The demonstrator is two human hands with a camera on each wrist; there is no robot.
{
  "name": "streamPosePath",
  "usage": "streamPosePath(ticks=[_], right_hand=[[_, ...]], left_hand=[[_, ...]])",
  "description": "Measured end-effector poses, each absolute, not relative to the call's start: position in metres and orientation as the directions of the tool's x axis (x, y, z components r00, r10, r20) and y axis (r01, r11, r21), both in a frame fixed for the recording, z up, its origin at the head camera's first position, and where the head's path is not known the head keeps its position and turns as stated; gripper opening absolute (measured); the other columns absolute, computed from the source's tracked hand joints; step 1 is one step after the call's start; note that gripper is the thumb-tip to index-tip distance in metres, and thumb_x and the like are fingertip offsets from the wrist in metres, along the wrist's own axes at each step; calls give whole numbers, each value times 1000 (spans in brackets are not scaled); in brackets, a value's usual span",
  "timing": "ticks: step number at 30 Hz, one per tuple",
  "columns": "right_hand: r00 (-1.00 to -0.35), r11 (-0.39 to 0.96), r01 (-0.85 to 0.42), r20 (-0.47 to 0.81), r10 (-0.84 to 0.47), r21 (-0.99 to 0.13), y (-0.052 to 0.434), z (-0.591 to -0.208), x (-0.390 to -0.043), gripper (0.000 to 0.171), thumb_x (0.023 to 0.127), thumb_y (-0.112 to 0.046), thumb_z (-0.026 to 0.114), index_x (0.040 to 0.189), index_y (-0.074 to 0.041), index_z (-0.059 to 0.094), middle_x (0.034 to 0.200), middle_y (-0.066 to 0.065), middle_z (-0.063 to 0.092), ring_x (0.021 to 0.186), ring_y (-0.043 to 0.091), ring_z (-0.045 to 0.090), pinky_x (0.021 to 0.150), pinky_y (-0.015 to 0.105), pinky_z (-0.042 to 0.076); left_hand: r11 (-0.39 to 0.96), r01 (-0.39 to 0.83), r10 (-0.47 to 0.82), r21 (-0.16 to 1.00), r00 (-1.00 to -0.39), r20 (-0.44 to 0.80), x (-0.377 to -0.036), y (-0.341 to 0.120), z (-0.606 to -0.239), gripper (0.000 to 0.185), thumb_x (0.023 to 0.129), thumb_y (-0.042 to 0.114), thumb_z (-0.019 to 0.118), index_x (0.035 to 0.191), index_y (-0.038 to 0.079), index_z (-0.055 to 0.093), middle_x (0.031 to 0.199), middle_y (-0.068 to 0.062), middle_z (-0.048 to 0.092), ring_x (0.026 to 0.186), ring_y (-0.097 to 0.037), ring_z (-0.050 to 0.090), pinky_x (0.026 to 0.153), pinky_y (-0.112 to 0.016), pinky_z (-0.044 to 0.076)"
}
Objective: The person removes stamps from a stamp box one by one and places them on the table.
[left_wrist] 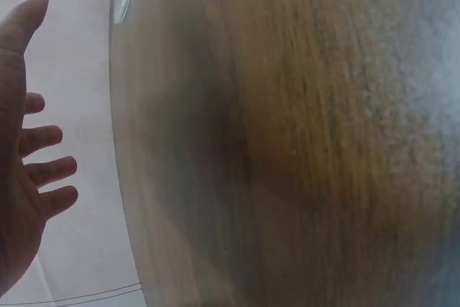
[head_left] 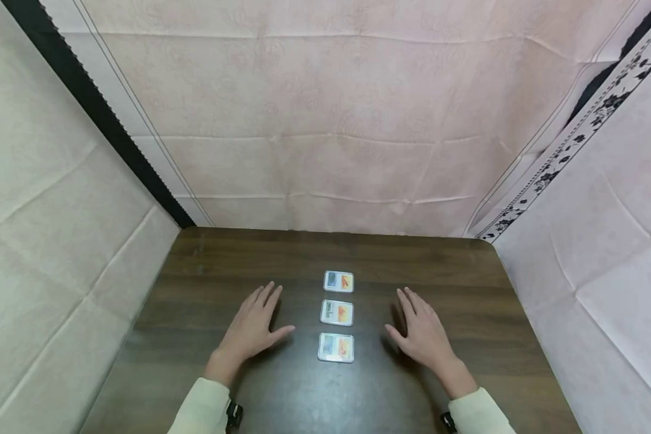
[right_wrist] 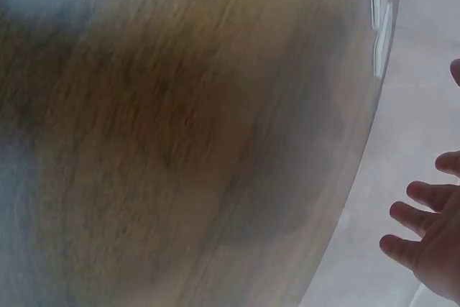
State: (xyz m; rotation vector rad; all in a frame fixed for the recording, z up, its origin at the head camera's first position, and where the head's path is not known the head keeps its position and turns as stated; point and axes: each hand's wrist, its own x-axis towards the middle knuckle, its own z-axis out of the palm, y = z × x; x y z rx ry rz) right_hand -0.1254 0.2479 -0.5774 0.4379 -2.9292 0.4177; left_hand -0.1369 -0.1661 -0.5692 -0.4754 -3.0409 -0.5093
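Three small flat cards or card packs with blue and orange pictures lie in a column on the brown table: a far card, a middle card and a near card. To their left is my left hand, fingers extended and thumb towards the cards. My right hand is on the other side, its fingers also extended. Neither hand touches a card. Both hands appear raised over the table, with shadows beneath. The wrist views show the left hand and right hand holding nothing.
The wooden table has rounded far corners. Pale creased cloth hangs behind it, and more cloth flanks it at the left. On the right side the cloth has a black floral border.
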Motion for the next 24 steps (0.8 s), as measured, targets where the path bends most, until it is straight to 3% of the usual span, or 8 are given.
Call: streamPosePath(ticks=[5,12,24], right_hand=[[-950,904,-299,185,-252,-306,241,-576,-124,82,93,-51,69,157,-9,40,157,20,45,139,42,49,109,62,42],[-969,880,-245,79,-233,-406,231,-575,-122,81,93,-50,71,157,-11,39,156,19,46,139,40,48,108,62,43],[-960,816,-206,-49,-275,-539,211,-570,-123,75,95,-47,71,156,-13,42,155,13,48,141,33,49,110,57,44]], left_hand=[[894,309,301,323,-951,75,-134,-164,-569,95,89,66,69,159,11,38,163,-17,38,148,-41,39,115,-62,36],[883,312,307,352,-949,69,-132,-156,-567,93,87,65,72,156,10,43,155,-17,48,142,-38,46,111,-61,41],[863,310,339,399,-941,-1,-135,-135,-560,92,84,69,72,154,14,47,153,-12,51,138,-32,50,113,-54,42]])
